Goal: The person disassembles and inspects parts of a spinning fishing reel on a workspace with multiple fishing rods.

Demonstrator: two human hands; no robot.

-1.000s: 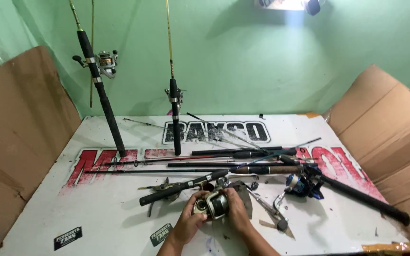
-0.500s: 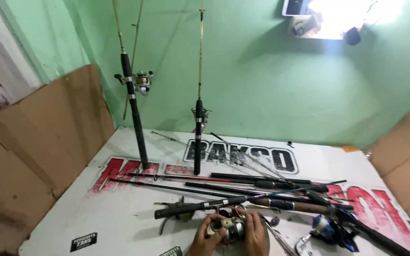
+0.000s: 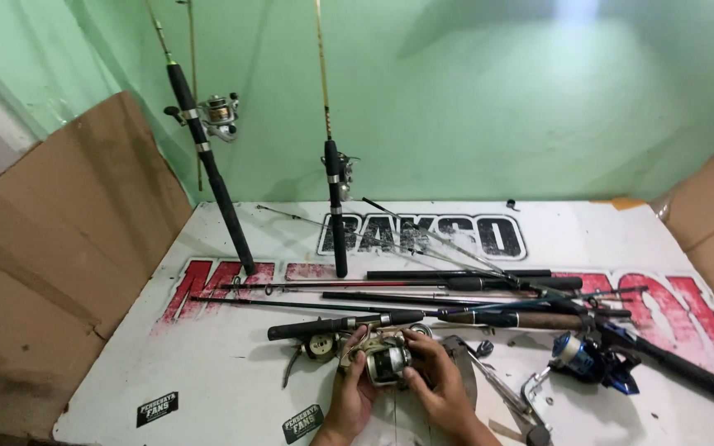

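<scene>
A silver spinning reel [image 3: 387, 362] is held between both hands just above the near edge of the white surface [image 3: 208, 363]. The left hand [image 3: 352, 395] is cupped under the reel's left side, its grip closed on the body; the right hand [image 3: 437, 382] is pressed against the right side, fingers curled over it. Both are equally near. Just beyond the reel, a black-handled rod [image 3: 345, 325] lies crosswise; a blue reel [image 3: 582, 355] is seen well to its right.
</scene>
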